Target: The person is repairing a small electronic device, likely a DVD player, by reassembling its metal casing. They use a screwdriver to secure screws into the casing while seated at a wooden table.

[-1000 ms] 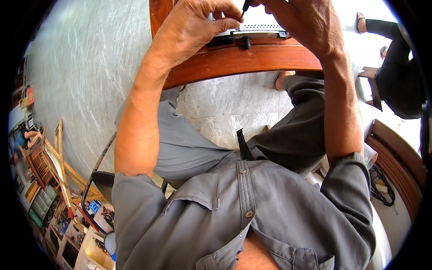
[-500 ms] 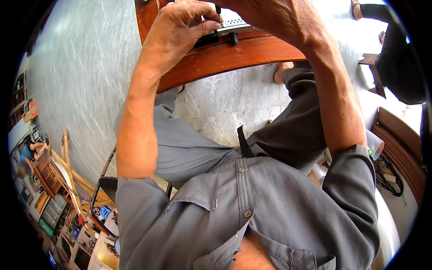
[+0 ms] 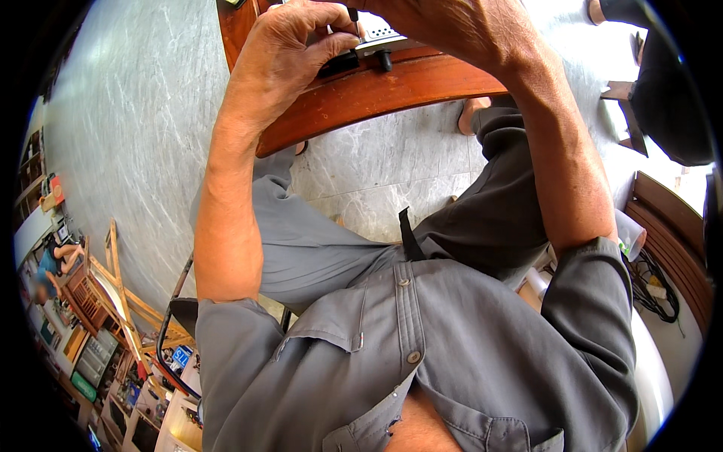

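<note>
At the top edge, a metal box with a perforated white top [image 3: 382, 34] lies on a reddish-brown wooden table [image 3: 361, 102]. A thin dark screwdriver [image 3: 353, 14] points down at the box's near left edge. My right hand [image 3: 459, 30] is closed over its upper end; those fingertips run past the picture's top edge. My left hand [image 3: 294, 41] is closed in a pinch, thumb and forefinger meeting around the screwdriver's tip; whatever lies between them is hidden. A black knob [image 3: 385, 60] sticks out of the box's near side.
My legs [image 3: 482, 203] straddle the space below the curved table edge. At right are a dark stool [image 3: 625, 113] with a person in black, and coiled black cable [image 3: 654, 290]. Wooden frames [image 3: 124, 294] and shelves of clutter [image 3: 143, 399] fill the lower left, where another person sits.
Table, box and both hands appear shifted slightly left and up in the picture. The pinch of my left hand and the screwdriver's upright pose stay much the same.
</note>
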The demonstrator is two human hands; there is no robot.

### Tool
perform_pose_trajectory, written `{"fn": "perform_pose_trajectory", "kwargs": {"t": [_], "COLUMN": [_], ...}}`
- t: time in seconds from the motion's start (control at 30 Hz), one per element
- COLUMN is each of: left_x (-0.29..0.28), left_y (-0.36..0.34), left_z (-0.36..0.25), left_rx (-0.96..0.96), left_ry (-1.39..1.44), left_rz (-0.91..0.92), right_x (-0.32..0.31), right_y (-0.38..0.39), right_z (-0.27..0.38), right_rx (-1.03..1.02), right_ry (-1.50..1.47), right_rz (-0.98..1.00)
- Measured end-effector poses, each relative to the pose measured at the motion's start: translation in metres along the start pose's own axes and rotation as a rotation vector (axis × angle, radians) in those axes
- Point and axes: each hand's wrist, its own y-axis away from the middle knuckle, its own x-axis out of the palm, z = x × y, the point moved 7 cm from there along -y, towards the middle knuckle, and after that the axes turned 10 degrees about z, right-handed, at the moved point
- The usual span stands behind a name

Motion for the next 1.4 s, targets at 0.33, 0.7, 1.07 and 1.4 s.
{"fn": "perform_pose_trajectory", "kwargs": {"t": [0.33,0.7,1.07,1.4], "left_x": [-0.003,0.000,0.004,-0.003], "left_y": [0.002,0.000,-0.003,-0.006], "left_z": [-0.005,-0.009,-0.016,-0.040], "left_rx": [0.040,0.063,0.021,0.015], "left_ry": [-0.211,-0.264,-0.214,0.034], "left_rz": [-0.050,-0.054,0.032,0.108], "right_x": [-0.004,0.001,0.000,-0.010], "right_y": [-0.001,-0.001,0.002,0.005], "right_z": [0.005,-0.002,0.003,0.018], "right_rx": [0.049,0.050,0.008,0.030], "right_ry": [0.035,0.019,0.090,0.271], "right_rz": [0.015,0.041,0.043,0.031]}}
